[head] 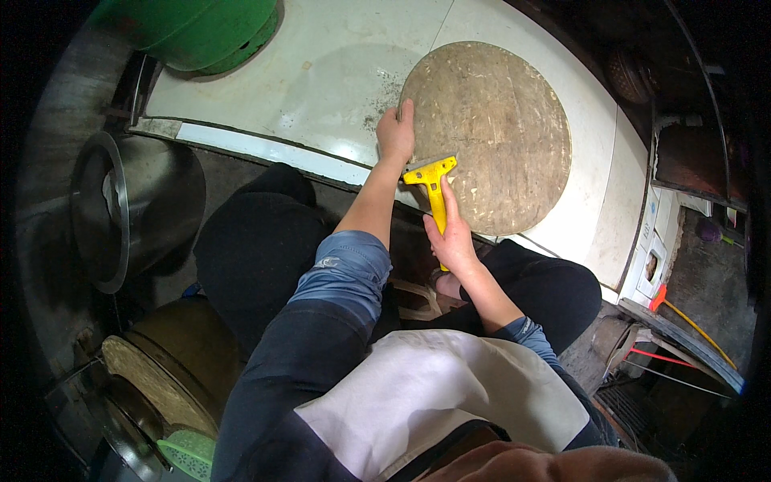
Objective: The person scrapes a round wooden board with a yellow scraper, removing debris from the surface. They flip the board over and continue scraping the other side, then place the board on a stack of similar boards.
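Observation:
A round wooden board with a worn, scratched face lies on a white tiled surface. My left hand grips the board's left edge, thumb on top, the other fingers partly hidden. In my right hand is a yellow-handled scraper, its wide head and blade over the board's lower left edge. One finger lies along the handle. Dark crumbs are scattered on the tiles left of the board.
A green metal cylinder stands at the upper left of the tiles. A large metal pot is at the left. Lower left are another round board, a pan and a green plastic basket. An orange-headed yellow rod is at the right.

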Tool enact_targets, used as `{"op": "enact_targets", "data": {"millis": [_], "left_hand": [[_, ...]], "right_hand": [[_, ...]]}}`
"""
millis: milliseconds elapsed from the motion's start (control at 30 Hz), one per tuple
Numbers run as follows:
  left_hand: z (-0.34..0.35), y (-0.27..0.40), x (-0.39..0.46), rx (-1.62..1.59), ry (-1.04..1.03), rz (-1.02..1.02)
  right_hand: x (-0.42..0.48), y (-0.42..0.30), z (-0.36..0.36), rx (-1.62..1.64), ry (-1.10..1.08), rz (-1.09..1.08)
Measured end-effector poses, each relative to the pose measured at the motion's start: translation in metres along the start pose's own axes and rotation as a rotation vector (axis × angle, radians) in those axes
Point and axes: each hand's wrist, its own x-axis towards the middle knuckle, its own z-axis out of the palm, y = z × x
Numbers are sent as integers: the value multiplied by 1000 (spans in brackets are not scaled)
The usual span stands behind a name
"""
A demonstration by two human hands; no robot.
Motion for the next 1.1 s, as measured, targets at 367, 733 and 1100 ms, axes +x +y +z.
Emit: {"op": "enact_targets", "data": {"millis": [367, 733, 1100], "left_hand": [[2, -6, 4, -2, 1, 18], [6, -15, 10, 14, 52, 81], [2, -5, 5, 18, 27, 19]], "right_hand": [[0, -4, -2, 2, -14, 33], [1, -11, -4, 12, -54, 116], [1, -6, 0, 51, -22, 71]]}}
